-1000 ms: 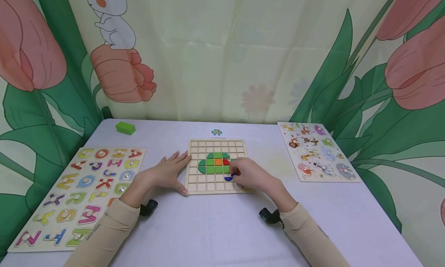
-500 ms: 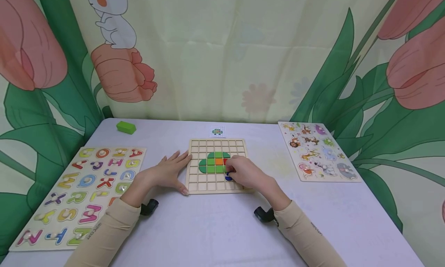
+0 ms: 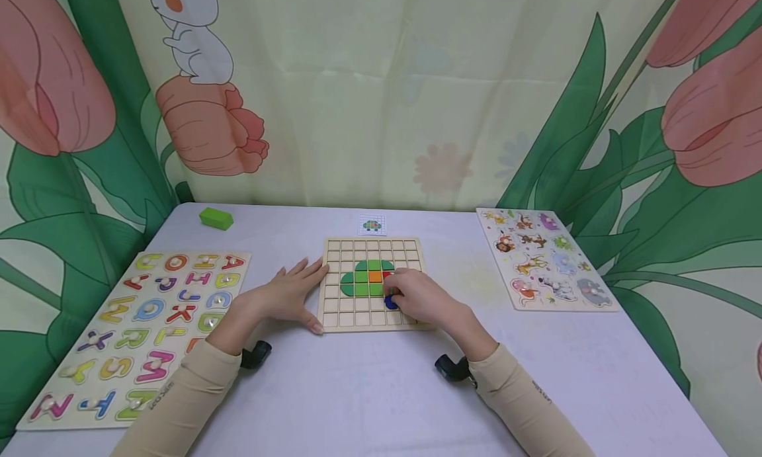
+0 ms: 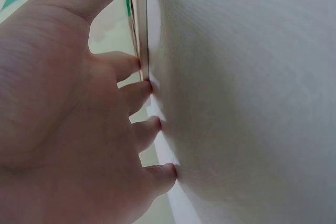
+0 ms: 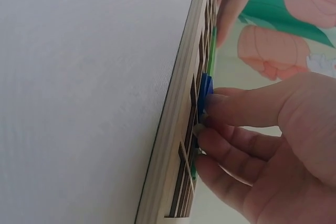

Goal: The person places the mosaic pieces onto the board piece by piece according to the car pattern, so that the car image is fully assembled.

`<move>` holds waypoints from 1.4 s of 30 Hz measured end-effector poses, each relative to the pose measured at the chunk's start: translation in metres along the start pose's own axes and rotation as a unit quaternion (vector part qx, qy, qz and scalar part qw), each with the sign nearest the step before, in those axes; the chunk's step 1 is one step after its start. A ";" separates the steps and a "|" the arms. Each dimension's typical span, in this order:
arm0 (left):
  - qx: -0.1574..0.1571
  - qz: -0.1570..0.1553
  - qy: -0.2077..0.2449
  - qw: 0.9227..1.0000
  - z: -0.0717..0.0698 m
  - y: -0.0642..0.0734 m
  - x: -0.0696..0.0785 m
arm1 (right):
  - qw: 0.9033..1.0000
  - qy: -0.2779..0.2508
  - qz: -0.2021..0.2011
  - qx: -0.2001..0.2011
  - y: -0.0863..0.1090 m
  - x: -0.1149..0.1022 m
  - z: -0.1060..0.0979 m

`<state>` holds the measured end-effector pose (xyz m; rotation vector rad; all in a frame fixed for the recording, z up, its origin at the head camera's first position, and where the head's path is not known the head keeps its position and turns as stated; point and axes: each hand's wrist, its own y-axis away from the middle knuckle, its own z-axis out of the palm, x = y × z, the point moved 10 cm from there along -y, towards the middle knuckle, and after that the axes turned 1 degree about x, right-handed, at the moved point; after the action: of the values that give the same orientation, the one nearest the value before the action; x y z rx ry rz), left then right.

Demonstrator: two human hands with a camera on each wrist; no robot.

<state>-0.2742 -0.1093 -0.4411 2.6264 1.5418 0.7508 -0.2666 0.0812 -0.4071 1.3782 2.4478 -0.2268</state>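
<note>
A wooden grid board [image 3: 357, 330] lies on the white table. Green pieces [image 3: 360, 289], an orange square [image 3: 375, 276] and a partly covered red piece [image 3: 387, 272] fill some of its cells. With fingers spread, my left hand [image 3: 280, 295] rests at the board's left edge, thumb near the front corner. My right hand [image 3: 428, 298] is over the board's right part, fingers bent. Its thumb and fingertips pinch a small blue half-round piece [image 5: 204, 92] at the grid, beside another blue piece [image 3: 389, 305]. My right fingers hide several cells.
A small pattern card [image 3: 372, 225] lies behind the board, a green block [image 3: 216, 218] at the back left. An alphabet puzzle [image 3: 127, 328] is partly under my left forearm. An animal puzzle [image 3: 542, 262] lies at the right.
My right hand has moved a little left, bringing the blue piece down against the other blue piece; together they now look nearly round. My left hand has stayed at the board's edge.
</note>
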 end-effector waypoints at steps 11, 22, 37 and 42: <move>-0.001 -0.007 -0.003 1.000 0.002 -0.003 -0.003 | 1.000 0.004 0.014 0.002 0.001 0.000 0.000; -0.001 -0.005 -0.004 1.000 0.001 -0.002 -0.002 | 0.999 -0.040 0.021 -0.009 0.004 0.004 -0.001; -0.004 -0.004 0.001 1.000 0.002 -0.002 -0.003 | 0.998 -0.056 0.028 0.001 0.009 0.016 -0.011; -0.006 -0.007 0.004 1.000 0.002 -0.002 -0.003 | 0.997 -0.073 0.022 0.011 0.012 0.022 -0.021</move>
<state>-0.2764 -0.1106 -0.4441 2.6048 1.5517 0.7670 -0.2712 0.1108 -0.3947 1.3721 2.2994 -0.3333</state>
